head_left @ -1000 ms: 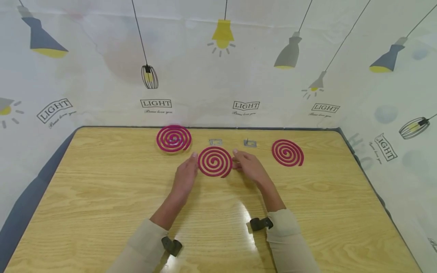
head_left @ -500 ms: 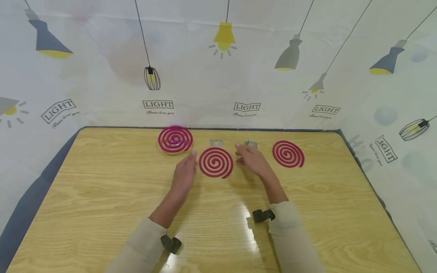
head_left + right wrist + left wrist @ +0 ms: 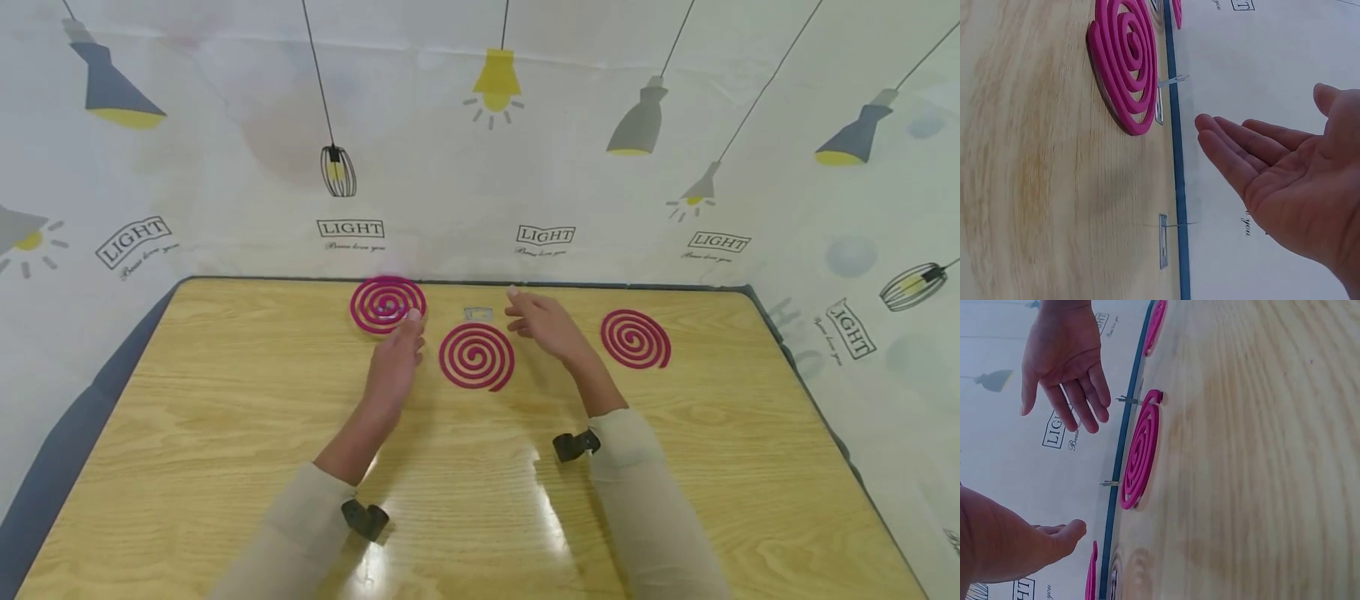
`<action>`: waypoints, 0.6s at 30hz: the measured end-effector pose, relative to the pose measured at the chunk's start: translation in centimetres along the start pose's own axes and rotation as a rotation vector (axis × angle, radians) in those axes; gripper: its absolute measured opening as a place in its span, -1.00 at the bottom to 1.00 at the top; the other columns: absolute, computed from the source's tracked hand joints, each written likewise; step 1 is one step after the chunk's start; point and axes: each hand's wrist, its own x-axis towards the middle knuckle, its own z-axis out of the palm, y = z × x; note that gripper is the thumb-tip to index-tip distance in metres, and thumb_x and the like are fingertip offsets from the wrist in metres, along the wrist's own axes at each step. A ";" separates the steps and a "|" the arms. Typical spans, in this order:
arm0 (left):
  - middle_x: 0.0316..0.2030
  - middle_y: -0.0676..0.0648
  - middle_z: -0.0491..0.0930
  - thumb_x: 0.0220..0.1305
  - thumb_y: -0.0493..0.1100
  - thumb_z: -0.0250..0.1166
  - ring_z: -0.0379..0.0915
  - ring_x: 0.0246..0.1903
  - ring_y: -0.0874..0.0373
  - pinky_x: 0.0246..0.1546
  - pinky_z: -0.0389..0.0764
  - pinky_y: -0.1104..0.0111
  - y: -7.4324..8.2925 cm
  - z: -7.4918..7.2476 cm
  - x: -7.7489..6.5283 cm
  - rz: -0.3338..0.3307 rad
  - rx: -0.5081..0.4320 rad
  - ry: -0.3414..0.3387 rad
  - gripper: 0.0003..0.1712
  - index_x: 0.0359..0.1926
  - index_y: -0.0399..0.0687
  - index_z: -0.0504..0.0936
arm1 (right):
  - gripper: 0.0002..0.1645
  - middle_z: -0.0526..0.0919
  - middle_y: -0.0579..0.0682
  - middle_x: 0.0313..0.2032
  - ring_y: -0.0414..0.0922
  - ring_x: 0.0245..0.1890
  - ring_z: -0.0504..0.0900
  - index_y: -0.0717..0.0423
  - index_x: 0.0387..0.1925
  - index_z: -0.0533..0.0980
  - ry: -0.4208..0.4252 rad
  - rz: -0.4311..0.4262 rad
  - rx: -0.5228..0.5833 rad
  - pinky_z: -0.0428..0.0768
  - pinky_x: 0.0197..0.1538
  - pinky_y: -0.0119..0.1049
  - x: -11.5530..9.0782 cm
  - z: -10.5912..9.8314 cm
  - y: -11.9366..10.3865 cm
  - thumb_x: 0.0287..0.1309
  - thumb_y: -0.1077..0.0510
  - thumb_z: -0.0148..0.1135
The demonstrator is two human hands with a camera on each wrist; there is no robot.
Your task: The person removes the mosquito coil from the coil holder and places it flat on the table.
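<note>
My fingers are empty, loosely straight; dipping my left hand could knock the raised coil askew.

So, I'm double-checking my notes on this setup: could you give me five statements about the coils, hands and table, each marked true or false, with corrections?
1. The head view shows a left coil, a middle coil and a right coil, all pink. True.
2. The right hand pinches the right coil. False: it holds nothing, and its fingers are extended.
3. The left hand holds nothing. True.
4. The middle coil is mounted on the metal stand behind it. False: it lies on the table, in front of that stand.
5. The table has a wood-grain top. True.
</note>
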 end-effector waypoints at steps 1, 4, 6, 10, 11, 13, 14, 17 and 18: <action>0.32 -0.30 0.35 0.43 0.38 -0.16 0.31 0.31 -0.16 0.33 0.37 0.11 0.1 -0.2 0.1 0.001 -0.015 -0.001 -0.13 0.39 -0.24 0.29 | -0.07 0.46 0.23 0.26 0.09 0.14 0.57 0.21 0.41 0.22 0.000 -0.003 0.030 0.50 0.26 -0.06 0.2 0.1 -0.1 0.36 -0.42 -0.22; 0.32 -0.33 0.33 0.47 0.31 -0.18 0.29 0.32 -0.15 0.31 0.40 0.12 0.5 -0.8 0.3 0.013 -0.045 -0.006 -0.15 0.38 -0.34 0.26 | -0.07 0.47 0.23 0.26 0.08 0.14 0.57 0.23 0.40 0.24 0.000 -0.012 0.094 0.51 0.25 -0.09 0.8 0.3 -0.2 0.36 -0.42 -0.19; 0.33 -0.35 0.32 0.49 0.28 -0.20 0.28 0.33 -0.16 0.31 0.40 0.12 0.7 -1.2 0.5 0.015 -0.064 -0.008 -0.17 0.38 -0.37 0.24 | -0.07 0.48 0.22 0.25 0.06 0.15 0.57 0.25 0.38 0.26 0.000 -0.016 0.122 0.52 0.25 -0.12 1.2 0.6 -0.3 0.35 -0.42 -0.17; 0.36 -0.35 0.28 0.51 0.25 -0.22 0.26 0.34 -0.16 0.33 0.37 0.11 1.2 -2.1 0.6 0.010 -0.090 -0.011 -0.18 0.38 -0.40 0.23 | -0.04 0.49 0.19 0.25 0.04 0.15 0.58 0.27 0.36 0.29 -0.010 -0.023 0.137 0.53 0.23 -0.16 1.8 1.0 -0.5 0.33 -0.44 -0.16; 0.36 -0.34 0.27 0.51 0.25 -0.22 0.25 0.34 -0.16 0.34 0.36 0.12 1.3 -2.3 0.6 0.007 -0.096 -0.011 -0.18 0.38 -0.41 0.22 | -0.03 0.49 0.19 0.25 0.04 0.14 0.58 0.28 0.35 0.30 -0.011 -0.024 0.135 0.54 0.23 -0.17 2.0 1.1 -0.6 0.32 -0.45 -0.16; 0.36 -0.34 0.27 0.51 0.25 -0.21 0.25 0.34 -0.16 0.34 0.35 0.12 1.5 -2.8 0.5 0.003 -0.098 -0.006 -0.18 0.38 -0.41 0.23 | -0.03 0.50 0.17 0.24 0.03 0.13 0.59 0.28 0.34 0.31 -0.013 -0.029 0.121 0.54 0.22 -0.18 2.2 1.2 -0.8 0.33 -0.45 -0.17; 0.37 -0.35 0.26 0.51 0.25 -0.22 0.25 0.35 -0.16 0.35 0.34 0.13 1.6 -3.1 0.5 0.001 -0.092 -0.005 -0.18 0.38 -0.41 0.22 | -0.03 0.50 0.17 0.25 0.03 0.13 0.59 0.29 0.34 0.31 -0.015 -0.031 0.110 0.54 0.22 -0.19 2.4 1.3 -0.9 0.33 -0.44 -0.17; 0.36 -0.36 0.27 0.52 0.24 -0.21 0.23 0.35 -0.17 0.36 0.32 0.12 1.8 -4.0 0.6 0.000 -0.082 0.004 -0.18 0.37 -0.43 0.23 | -0.05 0.51 0.16 0.23 0.03 0.13 0.60 0.31 0.33 0.31 -0.017 -0.031 0.093 0.55 0.22 -0.18 2.8 1.5 -1.2 0.35 -0.42 -0.18; 0.36 -0.36 0.27 0.52 0.25 -0.23 0.22 0.36 -0.18 0.36 0.32 0.12 1.8 -4.3 0.7 -0.001 -0.069 0.005 -0.17 0.37 -0.43 0.23 | -0.06 0.51 0.16 0.23 0.04 0.13 0.59 0.30 0.33 0.32 -0.020 -0.028 0.090 0.54 0.22 -0.18 2.9 1.6 -1.3 0.36 -0.42 -0.19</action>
